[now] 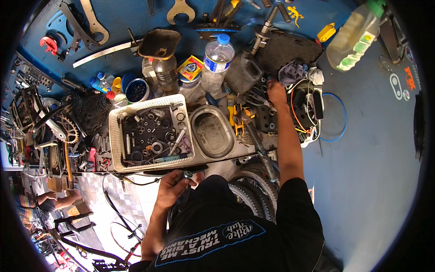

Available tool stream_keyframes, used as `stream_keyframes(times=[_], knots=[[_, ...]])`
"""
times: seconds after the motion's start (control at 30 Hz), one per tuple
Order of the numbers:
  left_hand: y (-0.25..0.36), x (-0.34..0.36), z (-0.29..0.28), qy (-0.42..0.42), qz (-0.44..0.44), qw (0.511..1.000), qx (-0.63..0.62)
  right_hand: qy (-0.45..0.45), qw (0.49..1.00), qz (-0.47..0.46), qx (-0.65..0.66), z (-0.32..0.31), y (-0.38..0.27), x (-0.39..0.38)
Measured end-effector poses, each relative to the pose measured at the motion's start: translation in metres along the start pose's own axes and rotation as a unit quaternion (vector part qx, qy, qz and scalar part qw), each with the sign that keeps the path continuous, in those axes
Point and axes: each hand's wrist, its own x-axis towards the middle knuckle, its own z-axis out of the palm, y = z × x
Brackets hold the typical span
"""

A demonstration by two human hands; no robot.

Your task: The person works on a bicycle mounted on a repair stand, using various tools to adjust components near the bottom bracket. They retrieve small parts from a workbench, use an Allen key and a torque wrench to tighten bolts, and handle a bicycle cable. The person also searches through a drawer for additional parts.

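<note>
Steadily: left grip (174, 187) clamped on metal part (187, 174); right grip (277, 94), closure unclear, best picks singly among tools (257, 99) beside it.

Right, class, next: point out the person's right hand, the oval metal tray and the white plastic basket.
Right hand (277, 93): head view, on the back of the hand.
Oval metal tray (212, 132): head view, on its bare floor.
White plastic basket (146, 103): head view, on its far wall.

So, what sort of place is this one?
Most likely a bicycle repair workshop: a toothed chainring lies among parts at the left, knobby tyres stand below the bench, and hand tools hang on the blue wall.
</note>
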Motion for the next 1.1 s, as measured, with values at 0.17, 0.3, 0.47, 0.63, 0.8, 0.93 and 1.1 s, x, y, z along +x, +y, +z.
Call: stream_keyframes(times=[0.17,0.3,0.47,0.63,0.8,0.93,1.1], knots=[[-0.01,-0.012,-0.009,0.038,0.0,0.999,-0.007,0.076,0.739,0.209,0.636,-0.017,-0.008,-0.018],[-0.007,-0.017,-0.011,0.042,0.017,0.999,-0.027,0.063,0.524,0.24,0.815,-0.059,-0.036,-0.046],[0.001,-0.034,-0.018,0.063,0.007,0.998,-0.019,-0.1,0.461,0.104,0.876,-0.087,-0.087,-0.085],[-0.002,-0.061,-0.026,0.118,0.065,0.99,-0.034,-0.288,0.468,-0.031,0.835,-0.076,-0.181,-0.134],[-0.032,-0.128,-0.063,0.152,0.153,0.963,-0.163,-0.496,0.569,-0.068,0.652,-0.026,-0.318,-0.24],[-0.054,-0.211,-0.084,0.303,0.157,0.935,-0.097,-0.696,0.529,-0.12,0.471,-0.01,-0.417,-0.342],[-0.082,-0.337,-0.097,0.474,0.122,0.871,0.038,-0.7,0.529,-0.293,0.381,-0.02,-0.516,-0.477]])
